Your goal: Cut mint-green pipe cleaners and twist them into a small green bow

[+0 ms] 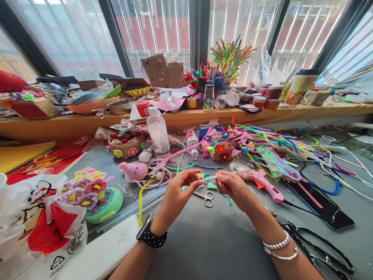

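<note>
Left hand [181, 189] and right hand [234, 188] each pinch the green pipe cleaner [210, 178], stretched between them near the small scissors [208, 199]. Best: light fingertip pressure, right wrist clear of pink glue gun [268, 185].

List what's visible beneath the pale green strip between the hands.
Small scissors and green scraps show below the pale green strip; whatever the left hand and right hand cover cannot be seen.
</note>
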A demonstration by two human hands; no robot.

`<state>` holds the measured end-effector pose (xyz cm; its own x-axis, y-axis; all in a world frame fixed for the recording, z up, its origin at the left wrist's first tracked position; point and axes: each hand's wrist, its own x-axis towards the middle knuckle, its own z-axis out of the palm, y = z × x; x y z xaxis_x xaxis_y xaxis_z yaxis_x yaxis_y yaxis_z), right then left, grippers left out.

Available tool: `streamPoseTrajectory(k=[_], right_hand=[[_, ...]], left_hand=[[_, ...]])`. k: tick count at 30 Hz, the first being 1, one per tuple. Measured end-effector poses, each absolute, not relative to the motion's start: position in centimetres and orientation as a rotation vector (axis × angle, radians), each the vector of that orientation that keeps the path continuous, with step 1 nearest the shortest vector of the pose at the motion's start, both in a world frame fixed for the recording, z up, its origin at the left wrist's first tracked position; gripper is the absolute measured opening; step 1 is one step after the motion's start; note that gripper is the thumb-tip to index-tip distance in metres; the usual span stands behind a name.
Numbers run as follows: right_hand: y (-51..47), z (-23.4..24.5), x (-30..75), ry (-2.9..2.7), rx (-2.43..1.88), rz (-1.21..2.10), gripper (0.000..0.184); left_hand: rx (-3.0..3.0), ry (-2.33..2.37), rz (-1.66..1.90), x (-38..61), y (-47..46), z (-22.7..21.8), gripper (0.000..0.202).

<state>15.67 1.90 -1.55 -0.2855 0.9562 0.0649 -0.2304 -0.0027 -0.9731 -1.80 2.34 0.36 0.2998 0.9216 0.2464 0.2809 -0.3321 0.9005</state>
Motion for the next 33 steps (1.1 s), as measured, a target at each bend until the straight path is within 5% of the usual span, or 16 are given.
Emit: streamPoseTrajectory(k=[7, 19, 33], right_hand=[[1.7, -2.4, 14.3, -1.302, -0.935, 1.535, 0.028], [1.2, -2.5, 14.2, -1.99, -1.21, 0.243, 0.022], [1.4, -2.9, 14.1, -2.115, -1.225, -0.119, 0.025]], left_hand=[[2.206, 1.127, 0.936, -1.1, 1.5, -0.4, 0.02], [1.398, 1.019, 0.584, -0.5, 1.6, 0.0, 0.028], [1.539, 1.093, 0.631, -0.3, 1.3, -0.3, 0.027]])
